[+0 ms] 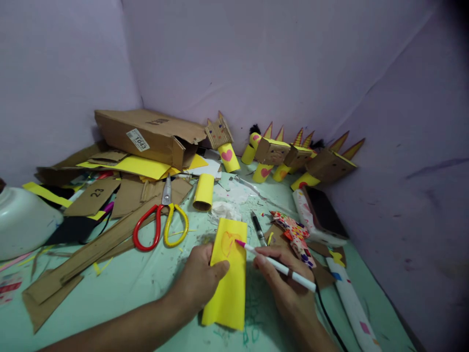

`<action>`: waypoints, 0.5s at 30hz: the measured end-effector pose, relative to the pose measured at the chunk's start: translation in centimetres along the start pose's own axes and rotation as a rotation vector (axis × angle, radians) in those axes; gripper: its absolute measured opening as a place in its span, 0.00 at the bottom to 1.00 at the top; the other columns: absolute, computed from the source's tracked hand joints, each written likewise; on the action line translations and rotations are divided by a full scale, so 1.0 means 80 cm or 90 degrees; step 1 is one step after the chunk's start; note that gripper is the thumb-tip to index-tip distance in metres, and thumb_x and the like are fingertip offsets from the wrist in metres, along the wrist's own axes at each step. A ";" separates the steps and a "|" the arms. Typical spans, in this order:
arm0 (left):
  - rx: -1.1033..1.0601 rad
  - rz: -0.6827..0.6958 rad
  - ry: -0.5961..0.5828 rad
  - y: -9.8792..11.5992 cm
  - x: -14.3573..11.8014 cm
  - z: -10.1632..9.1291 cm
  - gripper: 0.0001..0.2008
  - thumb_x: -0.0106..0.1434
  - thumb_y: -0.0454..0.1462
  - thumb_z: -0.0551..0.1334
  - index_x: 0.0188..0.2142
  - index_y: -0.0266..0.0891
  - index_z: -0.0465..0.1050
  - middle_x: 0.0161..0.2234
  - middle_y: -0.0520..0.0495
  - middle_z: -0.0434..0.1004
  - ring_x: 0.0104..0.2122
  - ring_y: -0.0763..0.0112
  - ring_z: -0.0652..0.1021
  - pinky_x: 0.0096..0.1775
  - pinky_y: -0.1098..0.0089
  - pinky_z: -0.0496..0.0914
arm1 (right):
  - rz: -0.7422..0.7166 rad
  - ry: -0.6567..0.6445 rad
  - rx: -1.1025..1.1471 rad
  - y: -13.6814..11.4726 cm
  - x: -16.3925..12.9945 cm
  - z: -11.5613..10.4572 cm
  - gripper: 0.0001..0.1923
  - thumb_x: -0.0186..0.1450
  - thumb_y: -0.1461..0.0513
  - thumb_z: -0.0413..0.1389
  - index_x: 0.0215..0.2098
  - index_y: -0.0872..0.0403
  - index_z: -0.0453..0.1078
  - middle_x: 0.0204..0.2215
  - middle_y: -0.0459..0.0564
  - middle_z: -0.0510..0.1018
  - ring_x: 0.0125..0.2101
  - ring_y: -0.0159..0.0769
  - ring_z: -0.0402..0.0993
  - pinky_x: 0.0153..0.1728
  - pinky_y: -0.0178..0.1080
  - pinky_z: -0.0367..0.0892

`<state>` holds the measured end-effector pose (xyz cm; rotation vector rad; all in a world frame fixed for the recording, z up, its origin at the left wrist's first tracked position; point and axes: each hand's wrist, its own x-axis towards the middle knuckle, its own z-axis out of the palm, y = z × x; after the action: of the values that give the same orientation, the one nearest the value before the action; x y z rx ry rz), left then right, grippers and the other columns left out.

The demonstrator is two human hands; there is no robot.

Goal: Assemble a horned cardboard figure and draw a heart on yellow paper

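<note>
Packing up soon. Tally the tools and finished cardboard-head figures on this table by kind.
Finished figures with cardboard heads: 4
Scissors: 1
Pink marker in the right hand: 1
Black pen: 1
Total: 7

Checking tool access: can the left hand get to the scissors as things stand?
Probably yes. The scissors lie flat and uncovered on cardboard strips, just up-left of the left hand; nothing stands between them. The hand would first have to let go of the yellow paper it pins.
</note>
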<state>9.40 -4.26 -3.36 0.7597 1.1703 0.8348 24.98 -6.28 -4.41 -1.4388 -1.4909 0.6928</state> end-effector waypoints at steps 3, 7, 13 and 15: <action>0.019 -0.001 0.006 0.001 -0.001 0.000 0.05 0.48 0.29 0.60 0.27 0.34 0.72 0.21 0.49 0.76 0.22 0.67 0.75 0.25 0.70 0.68 | 0.009 -0.010 0.020 0.000 0.001 -0.001 0.11 0.57 0.55 0.56 0.25 0.55 0.73 0.17 0.46 0.72 0.18 0.32 0.65 0.19 0.33 0.58; 0.049 -0.012 0.003 0.001 -0.002 -0.001 0.06 0.49 0.28 0.58 0.28 0.34 0.71 0.21 0.51 0.76 0.22 0.70 0.75 0.25 0.72 0.68 | 0.010 0.029 0.004 0.001 0.001 -0.002 0.11 0.57 0.56 0.55 0.26 0.55 0.73 0.18 0.45 0.73 0.19 0.32 0.65 0.20 0.32 0.58; 0.046 -0.002 -0.004 -0.003 0.000 -0.001 0.06 0.50 0.29 0.58 0.29 0.33 0.71 0.21 0.51 0.76 0.22 0.70 0.75 0.25 0.72 0.68 | 0.011 0.027 0.008 0.000 -0.001 0.000 0.11 0.57 0.55 0.55 0.25 0.54 0.72 0.17 0.44 0.72 0.18 0.31 0.64 0.19 0.32 0.56; 0.047 0.003 -0.003 -0.005 0.001 -0.002 0.06 0.50 0.30 0.58 0.29 0.34 0.71 0.22 0.51 0.76 0.22 0.70 0.75 0.25 0.72 0.68 | 0.019 0.020 0.010 0.001 -0.001 0.000 0.11 0.57 0.55 0.55 0.24 0.54 0.72 0.16 0.44 0.71 0.18 0.31 0.63 0.18 0.32 0.55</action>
<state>9.34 -4.36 -3.78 0.8249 1.2003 0.7971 24.98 -6.34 -4.52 -1.4571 -1.4394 0.6949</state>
